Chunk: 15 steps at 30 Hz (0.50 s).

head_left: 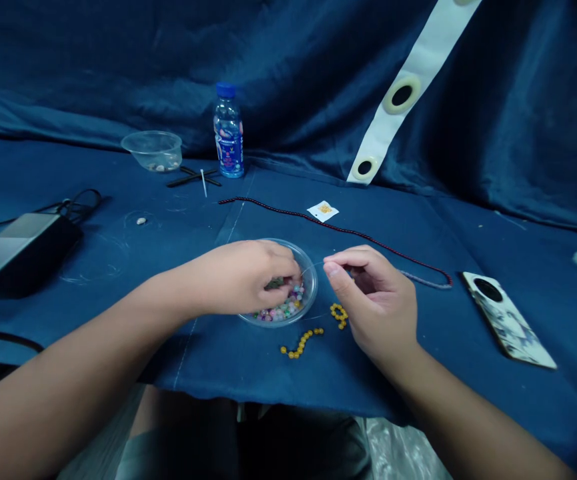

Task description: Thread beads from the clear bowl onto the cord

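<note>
The round clear plastic bowl (314, 280) sits on soft, wrinkly blue cloth (218, 360) and holds small shiny beads (283, 309) in pink, green and white. The left hand (241, 277) is curled, with its fingers down in the beads. I can't tell if it is holding any. Just right of the bowl, the right hand (375, 300) pinches a thin clear thread (313, 267) above the rim. In front of the bowl lies a bendy line of yellow beads (302, 343). Behind the bowl runs a long string of dark red beads (338, 230). Far behind it stands a water bottle with a blue cap (228, 130), its label too small to read. Right of the bowl lies a phone in a flowery case (508, 320), with open cloth between them.
</note>
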Tool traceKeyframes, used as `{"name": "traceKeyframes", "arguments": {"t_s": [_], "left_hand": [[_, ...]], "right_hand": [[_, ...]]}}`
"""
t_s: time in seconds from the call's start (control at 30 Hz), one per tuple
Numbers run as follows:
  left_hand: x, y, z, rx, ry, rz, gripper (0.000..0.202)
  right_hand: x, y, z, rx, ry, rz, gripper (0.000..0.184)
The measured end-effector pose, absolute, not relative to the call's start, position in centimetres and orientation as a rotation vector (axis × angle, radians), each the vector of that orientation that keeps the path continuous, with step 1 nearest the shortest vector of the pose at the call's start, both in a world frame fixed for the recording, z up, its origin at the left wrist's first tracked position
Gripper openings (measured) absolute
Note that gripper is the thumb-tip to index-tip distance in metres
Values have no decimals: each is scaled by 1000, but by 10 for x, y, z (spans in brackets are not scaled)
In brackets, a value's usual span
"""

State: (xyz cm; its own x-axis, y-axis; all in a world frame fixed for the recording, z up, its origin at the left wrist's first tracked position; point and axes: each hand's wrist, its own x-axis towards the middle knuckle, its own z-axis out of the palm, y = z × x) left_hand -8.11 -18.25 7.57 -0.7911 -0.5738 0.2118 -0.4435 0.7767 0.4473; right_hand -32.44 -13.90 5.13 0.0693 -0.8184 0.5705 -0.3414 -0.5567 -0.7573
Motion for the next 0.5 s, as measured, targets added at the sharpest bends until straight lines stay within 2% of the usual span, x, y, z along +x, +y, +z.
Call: {"name": "traceKeyframes", "arguments": {"t_s": [0.13, 0.3, 0.5], "left_hand": [[-80, -179, 78, 801, -2621, -463, 22], [-92, -172, 85, 896, -2833, -559, 7], [-107, -173, 87, 1042, -2889, -441, 12]], "right_hand": [[-325, -137, 52, -1967, 1139, -1500, 10], [-324, -134, 55, -2015, 1135, -1516, 11], [-323, -136, 55, -2031, 1131, -1516, 12]]}}
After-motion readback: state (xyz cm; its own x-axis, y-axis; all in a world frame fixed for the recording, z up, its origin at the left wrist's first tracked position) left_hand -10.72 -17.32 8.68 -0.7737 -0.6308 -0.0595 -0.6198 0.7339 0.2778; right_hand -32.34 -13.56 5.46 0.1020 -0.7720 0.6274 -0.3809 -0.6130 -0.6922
